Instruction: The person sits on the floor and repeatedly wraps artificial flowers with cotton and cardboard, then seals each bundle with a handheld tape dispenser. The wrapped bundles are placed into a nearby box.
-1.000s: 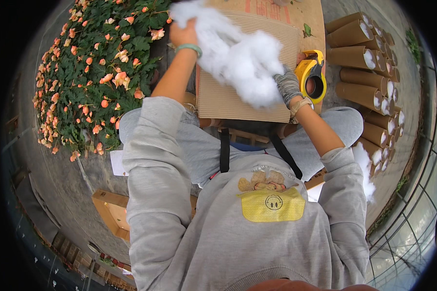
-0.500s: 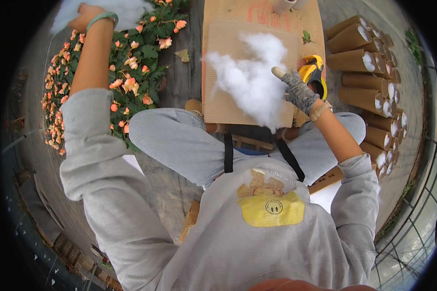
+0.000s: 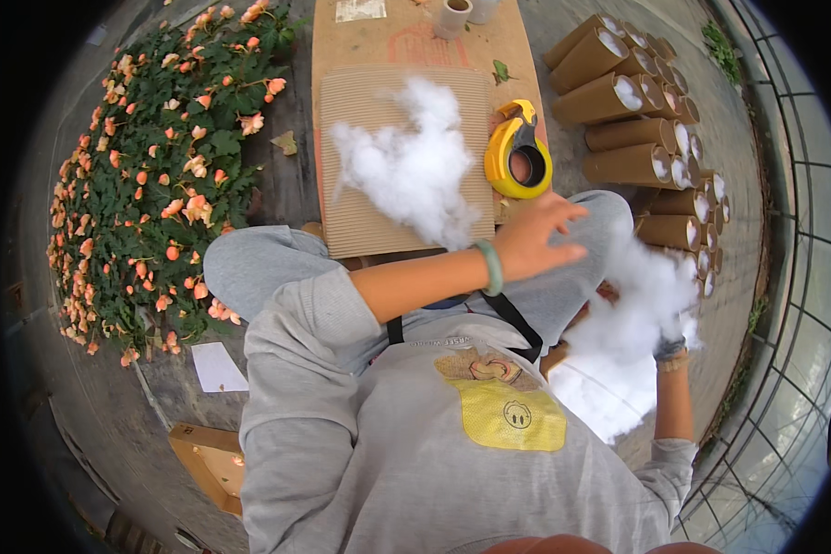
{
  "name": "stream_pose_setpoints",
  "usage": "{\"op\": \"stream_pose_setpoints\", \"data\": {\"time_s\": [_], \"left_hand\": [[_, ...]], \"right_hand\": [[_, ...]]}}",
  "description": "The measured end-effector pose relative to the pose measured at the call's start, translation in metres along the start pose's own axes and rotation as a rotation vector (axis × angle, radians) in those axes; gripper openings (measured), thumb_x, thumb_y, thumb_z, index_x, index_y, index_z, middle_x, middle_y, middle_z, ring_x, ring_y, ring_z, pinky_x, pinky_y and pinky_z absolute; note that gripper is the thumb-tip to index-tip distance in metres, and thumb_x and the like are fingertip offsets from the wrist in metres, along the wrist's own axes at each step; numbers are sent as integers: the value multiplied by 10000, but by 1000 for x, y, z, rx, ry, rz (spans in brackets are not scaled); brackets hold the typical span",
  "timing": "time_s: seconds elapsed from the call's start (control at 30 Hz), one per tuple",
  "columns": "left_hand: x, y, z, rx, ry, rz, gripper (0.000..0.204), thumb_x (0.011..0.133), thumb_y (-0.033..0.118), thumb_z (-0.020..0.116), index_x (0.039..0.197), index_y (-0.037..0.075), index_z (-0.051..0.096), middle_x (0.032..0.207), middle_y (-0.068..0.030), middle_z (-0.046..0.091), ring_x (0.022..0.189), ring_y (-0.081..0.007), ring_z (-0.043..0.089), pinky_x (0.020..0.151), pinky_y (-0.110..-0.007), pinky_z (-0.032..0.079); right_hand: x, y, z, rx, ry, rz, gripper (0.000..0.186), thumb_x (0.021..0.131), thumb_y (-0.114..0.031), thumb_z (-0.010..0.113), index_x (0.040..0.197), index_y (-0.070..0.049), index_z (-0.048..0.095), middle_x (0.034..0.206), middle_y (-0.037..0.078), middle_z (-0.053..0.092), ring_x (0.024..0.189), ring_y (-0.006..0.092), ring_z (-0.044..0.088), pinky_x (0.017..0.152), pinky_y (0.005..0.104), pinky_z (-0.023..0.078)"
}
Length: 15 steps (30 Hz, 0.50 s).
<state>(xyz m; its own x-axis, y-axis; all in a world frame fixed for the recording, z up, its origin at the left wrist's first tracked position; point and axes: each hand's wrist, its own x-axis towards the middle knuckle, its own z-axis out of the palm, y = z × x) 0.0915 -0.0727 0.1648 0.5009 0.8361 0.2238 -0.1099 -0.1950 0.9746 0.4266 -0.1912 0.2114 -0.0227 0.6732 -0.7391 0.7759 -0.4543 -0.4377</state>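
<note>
My left hand [image 3: 534, 242], bare and with a pale green bangle at the wrist, reaches across my lap with fingers spread and nothing in them. Far to the right, my right hand [image 3: 671, 346] wears a grey glove and grips a big, loose clump of white fibre stuffing [image 3: 632, 300]. The clump hides most of its fingers. Below it lies more white stuffing [image 3: 605, 392]. Another tuft of stuffing [image 3: 415, 162] rests on a ribbed cardboard sheet [image 3: 351, 235] before me. Beside the sheet is a yellow tape dispenser [image 3: 503, 166].
Brown cardboard tubes [image 3: 619, 166], many with white stuffing in their ends, are stacked at the right. The sheet lies on a wooden board [image 3: 360, 42] with small cups [image 3: 452, 18] at its far end. Orange-flowered plants [image 3: 175, 157] fill the left. An open carton [image 3: 212, 462] sits lower left.
My left hand has swung from the far left, by white fluff, to over my lap. My right hand has left the sheet for the right side, where it holds stuffing. The view has shifted.
</note>
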Motion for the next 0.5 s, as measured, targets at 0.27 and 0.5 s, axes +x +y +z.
{"op": "stream_pose_setpoints", "data": {"time_s": [0.27, 0.5], "left_hand": [[-66, -112, -104, 945, 347, -167, 198, 759, 59, 633, 954, 83, 610, 1000, -62, 592, 961, -267, 545, 822, -409, 420], [-94, -121, -101, 1098, 23, -386, 672, 665, 304, 734, 1230, 49, 473, 1376, -142, 370, 1332, -331, 262, 1034, -495, 272]], "right_hand": [[-34, -64, -13, -833, 212, -51, 378, 800, -140, 631, 1171, -115, 559, 1065, 124, 605, 924, 323, 598, 791, 413, 486], [217, -271, 150, -512, 215, -950, 369, 909, -240, 489, 1228, -58, 529, 1187, 173, 571, 1135, 311, 523, 946, 356, 419]]}}
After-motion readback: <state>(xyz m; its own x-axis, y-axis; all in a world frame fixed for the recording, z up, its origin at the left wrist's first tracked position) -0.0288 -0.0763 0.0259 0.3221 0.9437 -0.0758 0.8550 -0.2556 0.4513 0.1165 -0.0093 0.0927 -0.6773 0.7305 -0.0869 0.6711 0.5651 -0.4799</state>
